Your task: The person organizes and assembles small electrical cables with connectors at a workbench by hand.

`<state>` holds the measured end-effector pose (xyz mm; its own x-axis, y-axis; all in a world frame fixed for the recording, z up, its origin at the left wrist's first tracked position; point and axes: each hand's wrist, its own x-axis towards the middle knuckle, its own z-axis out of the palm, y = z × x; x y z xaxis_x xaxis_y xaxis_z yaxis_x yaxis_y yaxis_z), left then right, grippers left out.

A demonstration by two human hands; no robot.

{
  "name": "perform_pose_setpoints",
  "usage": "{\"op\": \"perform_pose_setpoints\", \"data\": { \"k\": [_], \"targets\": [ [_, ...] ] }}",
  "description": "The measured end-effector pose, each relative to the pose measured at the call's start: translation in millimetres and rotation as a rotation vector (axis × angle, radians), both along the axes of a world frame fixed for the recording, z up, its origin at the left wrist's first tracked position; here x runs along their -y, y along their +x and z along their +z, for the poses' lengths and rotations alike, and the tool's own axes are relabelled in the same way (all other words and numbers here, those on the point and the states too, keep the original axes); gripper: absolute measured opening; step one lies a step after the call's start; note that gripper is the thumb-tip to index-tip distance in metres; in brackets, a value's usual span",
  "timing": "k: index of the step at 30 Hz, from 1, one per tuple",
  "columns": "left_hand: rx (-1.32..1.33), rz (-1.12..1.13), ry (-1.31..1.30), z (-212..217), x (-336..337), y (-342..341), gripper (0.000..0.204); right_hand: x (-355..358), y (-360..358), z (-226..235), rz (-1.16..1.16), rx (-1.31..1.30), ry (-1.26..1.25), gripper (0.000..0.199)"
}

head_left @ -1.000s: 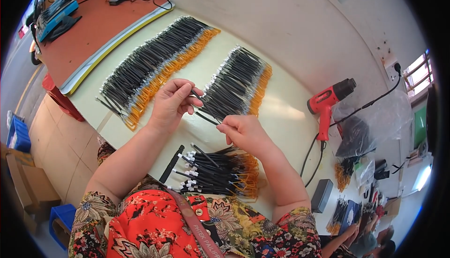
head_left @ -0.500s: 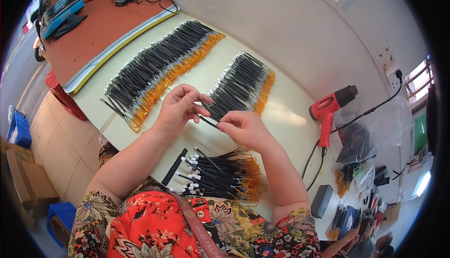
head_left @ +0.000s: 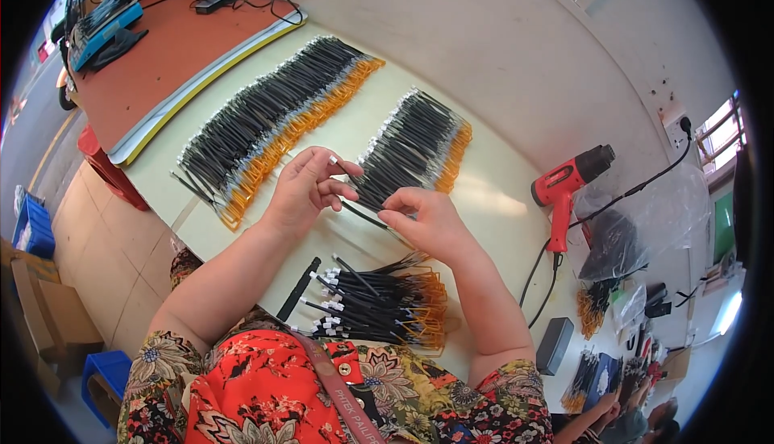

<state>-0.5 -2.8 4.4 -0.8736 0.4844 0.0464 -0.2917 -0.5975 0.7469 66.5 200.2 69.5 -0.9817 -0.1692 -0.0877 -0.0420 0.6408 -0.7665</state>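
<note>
A slim black sleeved cable [head_left: 364, 216] spans the gap between the hands above the pale, glossy table [head_left: 496, 242], probably raised for a clear view. The left hand [head_left: 300, 190] has its fingers curled nearly closed on black sleeving, a small white plastic connector [head_left: 333, 159] showing at the fingertips (whether it belongs to that same cable, I cannot tell). The right hand [head_left: 426, 222] has thumb and forefinger slightly parted beside the cable; any grip cannot be made out. Nearer the body lies a loose pile of black, orange-looped cables [head_left: 379, 299], seemingly for easy reach. Beyond, a long row of similar cables [head_left: 270, 117] and a shorter row [head_left: 409, 141] lie aligned, presumably for order.
</note>
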Motion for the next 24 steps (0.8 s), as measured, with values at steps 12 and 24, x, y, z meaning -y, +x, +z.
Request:
{"op": "perform_pose_setpoints", "data": {
  "k": [12,24],
  "targets": [
    [0.090,0.113,-0.103,7,-1,1,0.027,-19,-15,-2,-0.059,-0.182,0.104,0.020],
    [0.077,0.028,-0.108,4,-3,0,0.024,-126,-144,-38,-0.250,-0.562,0.778,0.011]
  ]
}}
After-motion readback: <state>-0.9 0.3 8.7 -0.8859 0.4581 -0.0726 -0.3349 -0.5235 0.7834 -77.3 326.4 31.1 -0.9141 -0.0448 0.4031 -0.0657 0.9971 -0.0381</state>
